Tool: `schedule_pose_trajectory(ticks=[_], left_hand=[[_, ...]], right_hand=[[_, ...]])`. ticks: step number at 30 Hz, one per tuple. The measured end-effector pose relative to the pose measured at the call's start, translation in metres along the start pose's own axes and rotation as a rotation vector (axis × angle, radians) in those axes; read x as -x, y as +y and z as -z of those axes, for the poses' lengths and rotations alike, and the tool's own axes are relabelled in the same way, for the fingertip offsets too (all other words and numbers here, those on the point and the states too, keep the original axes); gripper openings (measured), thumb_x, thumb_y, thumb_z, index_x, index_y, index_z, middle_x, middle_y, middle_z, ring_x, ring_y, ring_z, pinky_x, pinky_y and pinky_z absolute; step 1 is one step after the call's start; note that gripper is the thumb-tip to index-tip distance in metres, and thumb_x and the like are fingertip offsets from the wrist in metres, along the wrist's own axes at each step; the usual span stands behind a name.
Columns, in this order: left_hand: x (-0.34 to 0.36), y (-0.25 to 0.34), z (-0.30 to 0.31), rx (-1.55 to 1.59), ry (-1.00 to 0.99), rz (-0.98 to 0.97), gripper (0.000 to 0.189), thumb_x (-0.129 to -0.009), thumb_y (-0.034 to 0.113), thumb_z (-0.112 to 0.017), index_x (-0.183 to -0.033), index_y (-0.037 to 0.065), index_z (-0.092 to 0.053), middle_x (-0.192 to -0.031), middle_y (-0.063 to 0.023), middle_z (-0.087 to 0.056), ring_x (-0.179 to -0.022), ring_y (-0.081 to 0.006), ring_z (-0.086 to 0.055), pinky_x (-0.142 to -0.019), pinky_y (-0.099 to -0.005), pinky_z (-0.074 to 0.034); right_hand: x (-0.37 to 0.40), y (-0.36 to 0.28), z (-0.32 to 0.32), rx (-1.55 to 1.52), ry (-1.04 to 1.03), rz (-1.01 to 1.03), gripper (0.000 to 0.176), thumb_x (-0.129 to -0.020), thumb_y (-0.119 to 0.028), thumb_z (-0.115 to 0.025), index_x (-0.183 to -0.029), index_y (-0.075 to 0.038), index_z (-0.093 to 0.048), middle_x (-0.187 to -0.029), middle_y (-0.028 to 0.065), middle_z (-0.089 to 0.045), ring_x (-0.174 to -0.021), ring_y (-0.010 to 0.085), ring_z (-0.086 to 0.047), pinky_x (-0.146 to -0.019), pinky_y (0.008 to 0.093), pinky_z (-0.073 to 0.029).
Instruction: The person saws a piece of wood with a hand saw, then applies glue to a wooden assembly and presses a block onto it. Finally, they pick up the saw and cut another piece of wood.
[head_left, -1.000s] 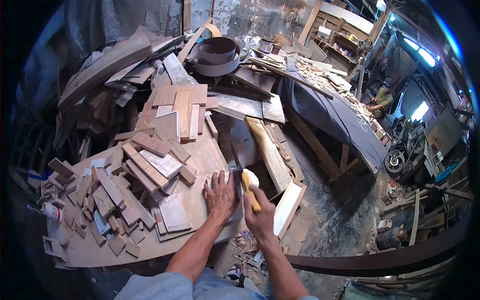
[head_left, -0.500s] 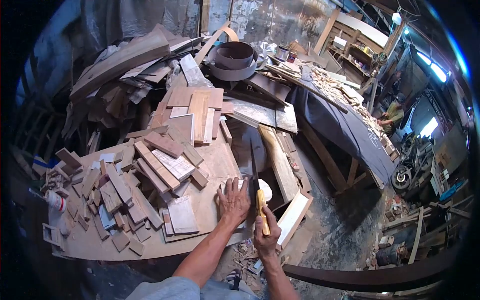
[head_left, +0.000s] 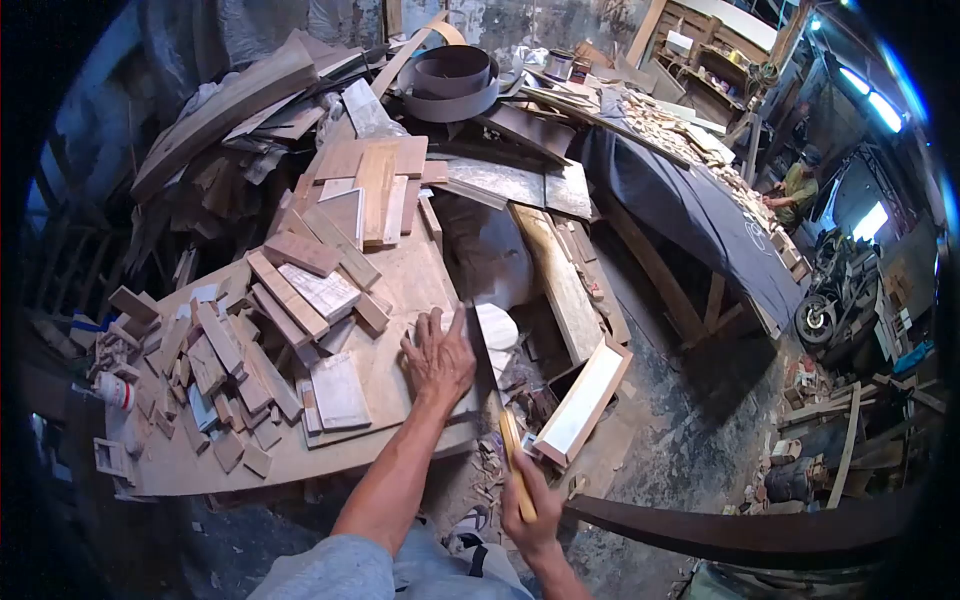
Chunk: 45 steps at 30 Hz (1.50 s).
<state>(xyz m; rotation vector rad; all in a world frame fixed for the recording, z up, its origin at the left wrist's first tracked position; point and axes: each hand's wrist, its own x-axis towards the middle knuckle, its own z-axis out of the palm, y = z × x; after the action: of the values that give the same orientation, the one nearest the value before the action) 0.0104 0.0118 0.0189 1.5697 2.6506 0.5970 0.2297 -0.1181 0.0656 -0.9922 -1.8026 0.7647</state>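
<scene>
My left hand (head_left: 440, 362) lies with its fingers apart, pressing on a pale piece of wood (head_left: 495, 326) at the right edge of the plywood-topped bench (head_left: 410, 270). The rounded end of that piece sticks out past the edge. My right hand (head_left: 535, 505) is wrapped round the yellow handle of a handsaw (head_left: 512, 450), low and to the right of the bench edge. The dark blade runs up from the handle across the pale piece, just right of my left fingertips.
Wood offcuts (head_left: 225, 365) pile up on the bench's left. A white-faced wooden tray (head_left: 585, 400) stands right of the saw. A dark curved beam (head_left: 740, 535) crosses the lower right. Farther off, a person (head_left: 798, 190) works by a cloth-draped table (head_left: 670, 210).
My right hand has drawn the saw down and back towards me, so more of the handle is below the bench edge. The view has shifted slightly.
</scene>
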Motion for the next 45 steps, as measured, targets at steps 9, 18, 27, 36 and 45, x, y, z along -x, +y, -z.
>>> schedule_pose_trajectory(ticks=[9, 18, 27, 36, 45], left_hand=[[0.004, 0.001, 0.006, 0.039, -0.051, 0.006, 0.057, -0.098, 0.032, -0.051, -0.153, 0.019, -0.048, -0.152, -0.0158, -0.045, -0.146, -0.0345, -0.035, -0.110, -0.0686, -0.030], [0.019, -0.031, 0.004, -0.058, 0.002, -0.162, 0.057, -0.094, 0.025, -0.053, -0.149, 0.010, -0.052, -0.156, -0.0160, -0.044, -0.152, -0.0334, -0.031, -0.118, -0.0607, -0.028], [0.024, 0.001, 0.015, 0.078, -0.051, -0.039, 0.074, -0.095, 0.062, -0.054, -0.152, 0.017, -0.050, -0.165, -0.0186, -0.033, -0.155, -0.0412, -0.021, -0.120, -0.0677, -0.014], [0.019, -0.005, -0.006, 0.076, 0.043, -0.014, 0.050, -0.100, 0.027, -0.052, -0.150, 0.022, -0.052, -0.158, -0.0151, -0.040, -0.152, -0.0394, -0.027, -0.118, -0.0676, -0.024], [0.020, -0.006, 0.003, 0.076, -0.030, -0.004, 0.061, -0.096, 0.036, -0.059, -0.155, 0.024, -0.047, -0.161, -0.0172, -0.039, -0.155, -0.0381, -0.023, -0.121, -0.0651, -0.020]], right_hand=[[0.136, -0.055, 0.117, -0.038, 0.045, -0.070, 0.035, -0.098, -0.013, -0.067, -0.128, 0.004, -0.069, -0.077, 0.0065, -0.070, -0.061, 0.0095, -0.058, -0.057, 0.0264, -0.048], [0.114, -0.041, 0.149, -0.066, 0.182, -0.083, 0.038, -0.094, -0.011, -0.068, -0.128, 0.006, -0.067, -0.101, 0.0184, -0.075, -0.084, 0.0205, -0.072, -0.078, 0.0319, -0.057], [0.021, 0.008, 0.068, -0.225, 0.063, -0.226, 0.042, -0.098, -0.013, -0.066, -0.136, 0.004, -0.061, -0.115, 0.0197, -0.074, -0.099, 0.0233, -0.073, -0.087, 0.0340, -0.057], [-0.026, 0.024, 0.003, -0.154, 0.018, -0.009, 0.041, -0.098, -0.013, -0.067, -0.134, 0.005, -0.062, -0.113, 0.0245, -0.073, -0.096, 0.0268, -0.074, -0.084, 0.0364, -0.058], [0.002, -0.001, 0.021, -0.054, 0.031, 0.079, 0.038, -0.095, -0.011, -0.069, -0.130, 0.003, -0.066, -0.100, 0.0204, -0.075, -0.085, 0.0252, -0.073, -0.077, 0.0337, -0.056]])
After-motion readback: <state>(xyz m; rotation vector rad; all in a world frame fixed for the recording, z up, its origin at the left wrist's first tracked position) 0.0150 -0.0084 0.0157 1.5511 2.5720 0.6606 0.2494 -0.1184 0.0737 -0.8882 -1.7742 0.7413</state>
